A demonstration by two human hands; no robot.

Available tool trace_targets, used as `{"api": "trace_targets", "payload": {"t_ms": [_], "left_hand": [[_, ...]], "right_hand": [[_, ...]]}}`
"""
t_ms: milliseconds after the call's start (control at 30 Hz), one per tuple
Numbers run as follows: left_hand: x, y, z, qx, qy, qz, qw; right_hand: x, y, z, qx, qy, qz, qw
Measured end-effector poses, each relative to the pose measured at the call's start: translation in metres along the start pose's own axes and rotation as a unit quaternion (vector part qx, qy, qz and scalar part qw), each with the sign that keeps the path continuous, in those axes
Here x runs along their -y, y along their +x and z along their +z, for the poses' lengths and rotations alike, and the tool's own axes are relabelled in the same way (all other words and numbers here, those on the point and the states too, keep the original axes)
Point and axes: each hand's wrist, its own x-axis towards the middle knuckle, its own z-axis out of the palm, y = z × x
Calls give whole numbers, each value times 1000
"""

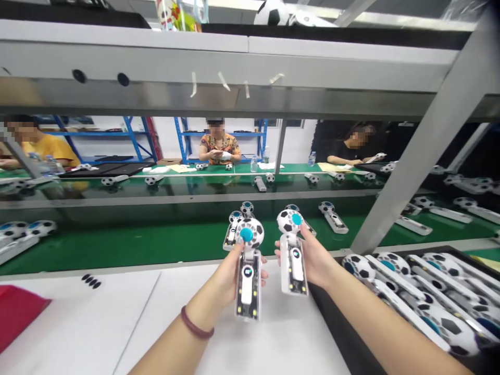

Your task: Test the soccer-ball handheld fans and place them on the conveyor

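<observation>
My left hand (227, 273) is closed around a small handheld fan (248, 289) with a round black-and-white football-patterned head and a turquoise centre. The fan stands upright, its clear-fronted handle facing me with a little lit round display. Beside it, my right hand (314, 256) grips a matching fan (294, 271) by the handle, its thumb by the turquoise centre. Both fans are held above the white worktop (187, 333), side by side and apart. Just behind them, more such fans, including one at the right (333, 217), lie on the green conveyor belt (187, 234).
A black tray (332, 328) full of fans stands at my right. On the left are small black ovals (91, 281) and a red item (19, 312). A slanting metal post (422, 135) and an overhead shelf (242, 62) frame the bench. Co-workers sit across the belt.
</observation>
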Motion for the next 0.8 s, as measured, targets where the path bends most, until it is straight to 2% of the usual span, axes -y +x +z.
{"api": "trace_targets", "payload": {"t_ms": [67,133,233,400,467,567,667,733,800], "left_hand": [[-3,-11,-10,-72,20,9,997],[-4,-20,-19,-147,48,18,988],[-3,-30,-29,-200,67,36,977],[0,-34,-44,-193,62,97,974],[3,-31,-54,-183,78,162,967],[12,-27,-76,-193,146,251,937],[24,-27,-95,-202,222,216,929],[30,-28,-102,-173,214,169,946],[32,-30,-102,-134,161,145,967]], "right_hand": [[-19,8,14,9,-5,-10,1000],[-39,18,24,-8,-34,-42,998],[-63,29,34,-45,-93,-92,990],[-88,32,35,-15,-95,-191,977],[-94,32,29,7,-78,-226,971],[-102,31,16,19,-84,-260,962],[-109,31,5,44,-138,-217,965],[-114,30,2,62,-177,-160,969],[-119,31,3,56,-175,-124,975]]}}
